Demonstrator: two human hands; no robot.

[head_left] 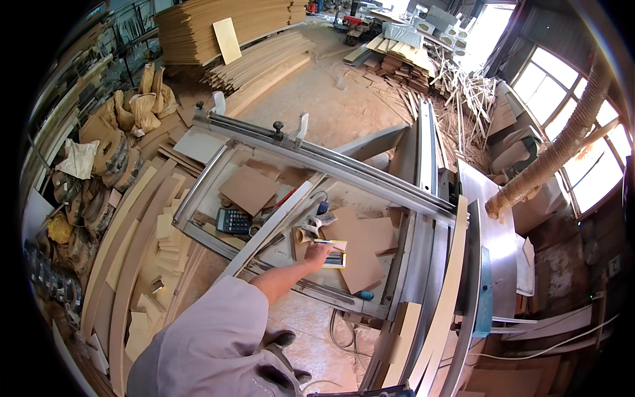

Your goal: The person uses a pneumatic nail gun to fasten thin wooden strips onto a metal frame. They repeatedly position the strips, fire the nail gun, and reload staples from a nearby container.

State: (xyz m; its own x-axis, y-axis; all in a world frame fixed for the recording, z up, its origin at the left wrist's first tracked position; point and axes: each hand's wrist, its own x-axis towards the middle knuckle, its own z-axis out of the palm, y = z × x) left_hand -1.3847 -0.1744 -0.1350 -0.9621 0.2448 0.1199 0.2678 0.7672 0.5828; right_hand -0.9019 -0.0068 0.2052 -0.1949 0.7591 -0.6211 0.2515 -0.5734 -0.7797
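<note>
My left hand [318, 255] reaches over the metal frame of a machine table, its fingers closed on the left edge of a small yellow-edged, box-like item [335, 259]. Dark stripes show inside the item's outline; I cannot make out its kind. Beneath and beside it lies a brown board [360, 258]. Just beyond my hand is a tan and grey roll-like thing [306, 233], near a small blue object [323, 207]. A dark calculator [233, 221] sits further left, next to another brown board [248, 189]. My right hand is out of view.
A metal rail [331, 155] crosses beyond the frame. Long wooden strips [444, 298] lie to the right, beside a shiny metal table [486, 218] and a ribbed hose [562, 159]. Wood offcuts [169, 241] cover the left floor. Stacked boards [218, 30] stand at the back.
</note>
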